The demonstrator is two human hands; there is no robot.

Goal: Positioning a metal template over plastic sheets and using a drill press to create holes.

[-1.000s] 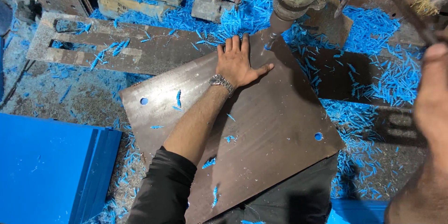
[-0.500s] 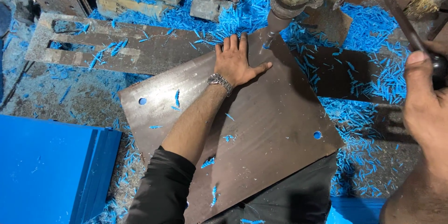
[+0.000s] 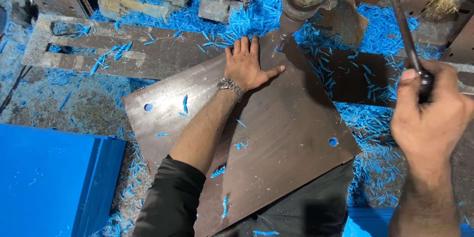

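Note:
A brown square metal plate (image 3: 276, 138) lies tilted like a diamond on the drill table, with a hole near its left corner and one near its right corner. My left hand (image 3: 249, 66), a metal watch on its wrist, presses flat on the plate's far corner, fingers spread. Just right of the fingertips the drill's spindle (image 3: 291, 22) comes down to the plate's top corner. My right hand (image 3: 429, 111) is closed around the dark lever handle (image 3: 402, 24) of the drill at the right.
Blue plastic shavings (image 3: 380, 163) cover the table all around. A stack of blue sheets (image 3: 49, 182) lies at the lower left. A slotted steel bar (image 3: 94, 51) sits at the upper left, and metal blocks (image 3: 219, 7) lie at the back.
My right hand has come further into view and taken hold of the lever handle. The left hand stays pressed on the plate.

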